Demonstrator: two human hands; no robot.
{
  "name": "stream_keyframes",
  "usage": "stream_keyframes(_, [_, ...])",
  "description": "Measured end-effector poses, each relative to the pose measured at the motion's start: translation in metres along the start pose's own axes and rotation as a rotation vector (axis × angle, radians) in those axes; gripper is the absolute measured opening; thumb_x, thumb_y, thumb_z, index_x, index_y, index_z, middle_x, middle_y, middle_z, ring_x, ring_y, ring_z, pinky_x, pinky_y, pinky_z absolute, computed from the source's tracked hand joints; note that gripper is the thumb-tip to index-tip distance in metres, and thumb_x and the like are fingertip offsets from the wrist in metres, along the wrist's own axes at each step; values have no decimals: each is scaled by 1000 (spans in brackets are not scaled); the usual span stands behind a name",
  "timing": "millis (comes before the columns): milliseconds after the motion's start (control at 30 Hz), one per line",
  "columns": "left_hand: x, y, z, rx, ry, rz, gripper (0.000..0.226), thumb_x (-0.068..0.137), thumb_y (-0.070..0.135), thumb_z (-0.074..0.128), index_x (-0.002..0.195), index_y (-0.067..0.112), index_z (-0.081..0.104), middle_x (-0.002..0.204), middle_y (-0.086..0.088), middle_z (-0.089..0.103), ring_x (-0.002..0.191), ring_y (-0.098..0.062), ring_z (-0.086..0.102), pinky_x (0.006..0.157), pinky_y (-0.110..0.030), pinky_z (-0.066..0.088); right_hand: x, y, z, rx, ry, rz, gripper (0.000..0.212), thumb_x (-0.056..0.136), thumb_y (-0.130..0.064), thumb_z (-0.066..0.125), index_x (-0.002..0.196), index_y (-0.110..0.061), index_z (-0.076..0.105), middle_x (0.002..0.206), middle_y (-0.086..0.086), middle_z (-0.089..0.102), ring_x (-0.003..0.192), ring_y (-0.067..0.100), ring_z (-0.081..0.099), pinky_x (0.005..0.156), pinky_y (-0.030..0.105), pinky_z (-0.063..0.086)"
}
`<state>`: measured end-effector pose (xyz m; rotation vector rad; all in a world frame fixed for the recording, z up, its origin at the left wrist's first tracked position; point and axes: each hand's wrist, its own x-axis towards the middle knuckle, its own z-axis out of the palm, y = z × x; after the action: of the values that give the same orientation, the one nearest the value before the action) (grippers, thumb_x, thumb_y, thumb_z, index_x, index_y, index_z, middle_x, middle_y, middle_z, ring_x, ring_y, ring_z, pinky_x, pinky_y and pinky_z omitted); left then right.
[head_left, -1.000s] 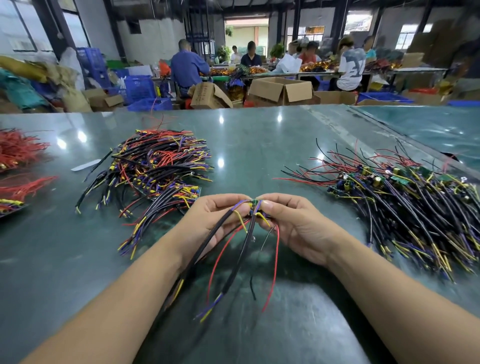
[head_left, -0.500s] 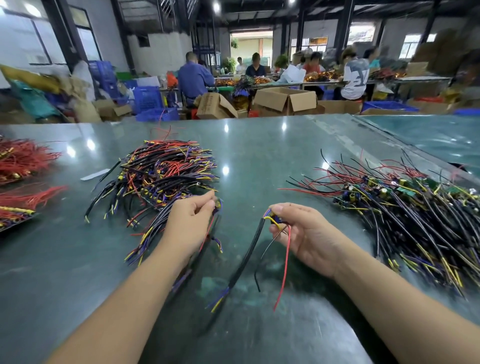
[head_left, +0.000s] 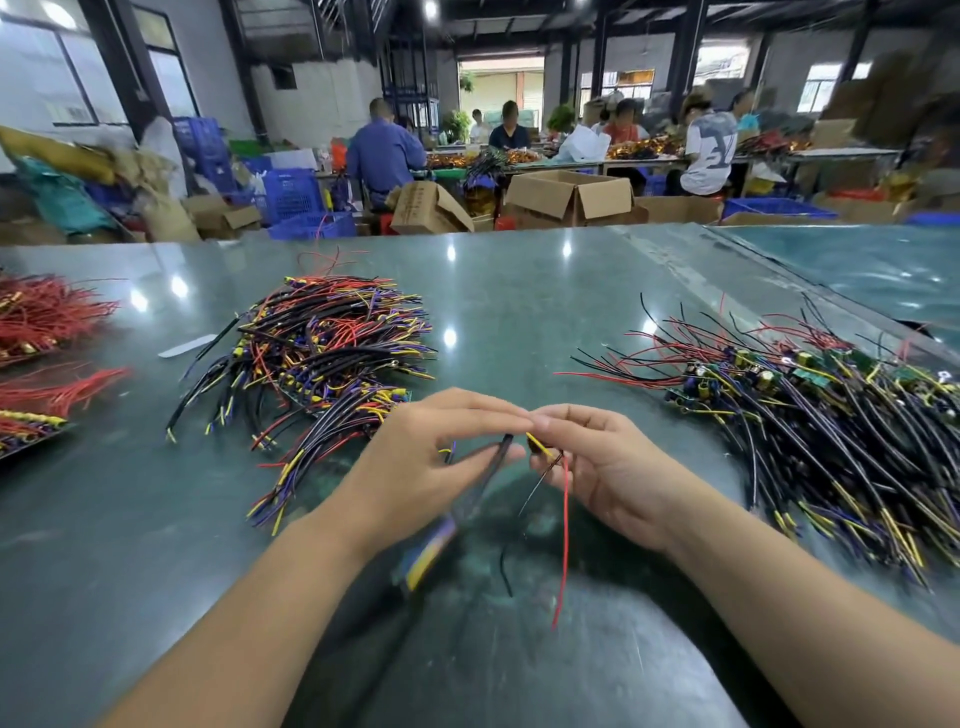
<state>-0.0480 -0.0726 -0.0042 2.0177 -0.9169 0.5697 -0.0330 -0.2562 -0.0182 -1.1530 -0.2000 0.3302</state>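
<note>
Just above the table (head_left: 519, 291), between the left pile (head_left: 322, 343) and right pile (head_left: 831, 426), the left hand (head_left: 431, 457) pinches a harness's (head_left: 537, 448) black cable (head_left: 493, 465) while the right hand (head_left: 608, 467) pinches its top end, a red wire (head_left: 565, 530) hanging below.

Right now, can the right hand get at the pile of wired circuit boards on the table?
Probably yes: only open green table lies between the right hand and the pile of wired circuit boards. However, its fingers pinch a wire assembly, so it must first free them.
</note>
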Motion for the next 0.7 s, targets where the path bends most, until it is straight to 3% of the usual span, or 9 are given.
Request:
stream_keyframes(167, [3, 5, 0, -365, 192, -348, 11, 77, 29, 66, 84, 23, 73, 81, 3, 75, 78, -9, 71, 70, -15, 51, -3, 3, 2, -116, -90, -20, 21, 65, -7, 71, 86, -7, 67, 69, 0, 65, 58, 10, 60, 59, 19, 50])
stream_keyframes(300, [6, 4, 2, -458, 262, -484, 8, 87, 15, 63, 83, 14, 70, 77, -6, 74, 70, -14, 71, 60, -17, 53, -7, 3, 3, -275, -121, -36, 26, 64, -12, 74, 88, -9, 67, 70, -2, 65, 58, 12, 61, 62, 23, 46])
stream_keyframes(400, [6, 1, 4, -547, 270, -583, 8, 89, 13, 61, 85, 12, 67, 75, -4, 74, 64, -11, 70, 54, -15, 49, -9, 4, 6, -309, -131, -87, 20, 69, -4, 72, 88, -5, 65, 71, -1, 66, 58, 13, 62, 59, 20, 48])
stream_keyframes(533, [5, -3, 6, -565, 294, -653, 10, 90, 11, 61, 83, 7, 66, 69, -4, 73, 59, -8, 68, 52, -14, 49, -9, 3, 7, -343, -139, -103, 18, 73, -1, 71, 90, -5, 66, 72, -1, 67, 60, 14, 62, 60, 19, 47])
stream_keyframes(700, [2, -6, 6, -381, 198, -648, 17, 90, 9, 61, 74, 8, 65, 58, -2, 67, 53, -6, 63, 51, -15, 48, -12, 1, 11, -382, -191, -70, 21, 68, -9, 73, 88, -5, 69, 70, 3, 67, 62, 14, 62, 62, 21, 49])
